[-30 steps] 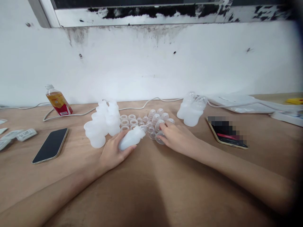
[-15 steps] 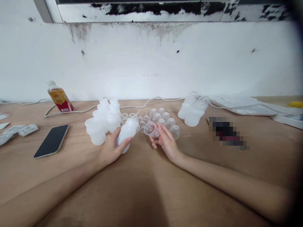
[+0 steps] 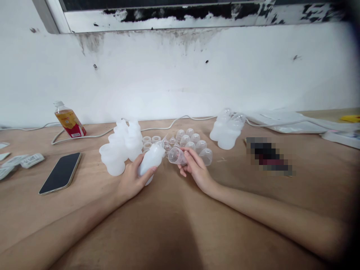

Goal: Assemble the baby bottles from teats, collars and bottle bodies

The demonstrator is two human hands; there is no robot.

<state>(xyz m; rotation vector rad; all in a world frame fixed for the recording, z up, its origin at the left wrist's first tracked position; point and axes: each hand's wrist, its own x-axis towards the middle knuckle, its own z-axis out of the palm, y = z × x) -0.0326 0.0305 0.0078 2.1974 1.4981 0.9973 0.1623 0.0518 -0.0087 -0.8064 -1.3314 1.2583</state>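
My left hand [image 3: 134, 178] is wrapped round a frosted white feeding bottle [image 3: 151, 160], which leans to the right with a clear pointed teat [image 3: 161, 143] on its top. A clear dome cap [image 3: 176, 156] is pinched in my right hand [image 3: 196, 167], its open end toward the bottle and a small gap between them. Behind my right hand, several clear dome caps [image 3: 189, 138] stand in rows. White rings [image 3: 151, 139] and small clear teats [image 3: 172, 141] lie between those caps and the bottle. Left of my left hand stand several open frosted bottles [image 3: 113, 159].
Several capped bottles [image 3: 225, 131] stand at the back right, beside a white plastic bag [image 3: 275, 120]. A phone [image 3: 60, 173], a drink bottle [image 3: 69, 119] and paper labels [image 3: 32, 160] are at left. A white cable [image 3: 180, 119] runs along the wall; a blurred dark item [image 3: 268, 156] lies at right.
My right hand has brought the clear cap slightly left, closer to the bottle's teat. The left hand keeps its hold on the bottle. The whole view has shifted a little.
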